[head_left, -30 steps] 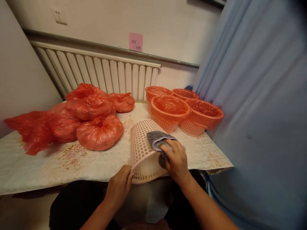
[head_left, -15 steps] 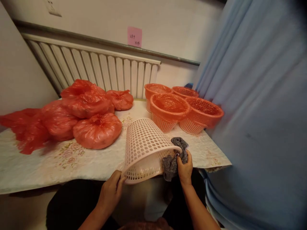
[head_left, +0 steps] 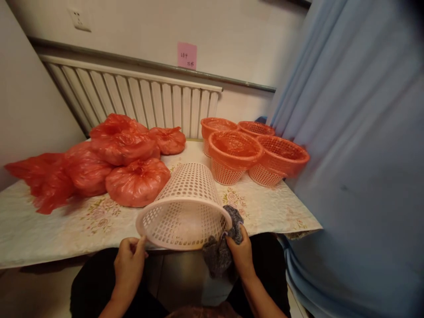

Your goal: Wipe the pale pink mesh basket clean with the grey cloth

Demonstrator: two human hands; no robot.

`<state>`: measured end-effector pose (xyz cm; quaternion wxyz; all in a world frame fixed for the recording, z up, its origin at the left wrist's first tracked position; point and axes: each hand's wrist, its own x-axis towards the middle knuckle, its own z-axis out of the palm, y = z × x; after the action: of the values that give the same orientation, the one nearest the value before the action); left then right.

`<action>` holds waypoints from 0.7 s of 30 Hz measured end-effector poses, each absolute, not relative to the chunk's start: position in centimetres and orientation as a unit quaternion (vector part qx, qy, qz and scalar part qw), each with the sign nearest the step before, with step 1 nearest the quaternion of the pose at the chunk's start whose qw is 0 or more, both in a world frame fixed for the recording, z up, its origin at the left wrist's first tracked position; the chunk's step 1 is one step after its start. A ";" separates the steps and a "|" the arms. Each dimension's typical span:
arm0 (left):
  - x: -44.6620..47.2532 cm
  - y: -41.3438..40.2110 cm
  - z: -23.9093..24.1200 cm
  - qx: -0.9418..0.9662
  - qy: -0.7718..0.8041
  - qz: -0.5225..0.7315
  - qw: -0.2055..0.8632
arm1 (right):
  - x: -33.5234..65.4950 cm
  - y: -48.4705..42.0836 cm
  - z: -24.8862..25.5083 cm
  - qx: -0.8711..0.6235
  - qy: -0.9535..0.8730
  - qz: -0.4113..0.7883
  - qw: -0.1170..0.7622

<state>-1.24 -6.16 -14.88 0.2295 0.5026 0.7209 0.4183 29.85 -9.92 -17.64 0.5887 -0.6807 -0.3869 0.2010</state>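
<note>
A pale pink plastic wastebasket point(head_left: 190, 183) with a perforated wall lies on its side, its wide mouth facing me over the table's front edge. At the lower left of its rim, my left hand point(head_left: 129, 263) is closed, thumb and forefinger pinching the edge. My right hand point(head_left: 241, 254) grips a dark grey cloth point(head_left: 217, 256), folded over the right side of the rim, with part hanging below. The fingers behind the cloth are partly hidden.
Several tied red plastic bags point(head_left: 137, 183), filled and bulging, are heaped on the left of the flowered tablecloth point(head_left: 39, 240). Several baskets lined with red bags point(head_left: 228, 170) stand back right. A blue curtain point(head_left: 347, 176) hangs at right; a radiator point(head_left: 142, 99) is behind.
The wastebasket has turned, its mouth swinging left and toward me. My left hand has moved left with the rim; my right hand and the cloth have shifted left and slightly down.
</note>
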 end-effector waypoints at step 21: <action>10.1 -7.0 -5.0 0.570 0.496 0.494 0.430 | 28.2 -12.5 -10.2 -0.637 -0.501 0.165 0.562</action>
<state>10.15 -7.00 -4.99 0.4296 0.5698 0.4964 0.4943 28.20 -12.50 -10.22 0.5623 -0.6369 -0.5012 0.1646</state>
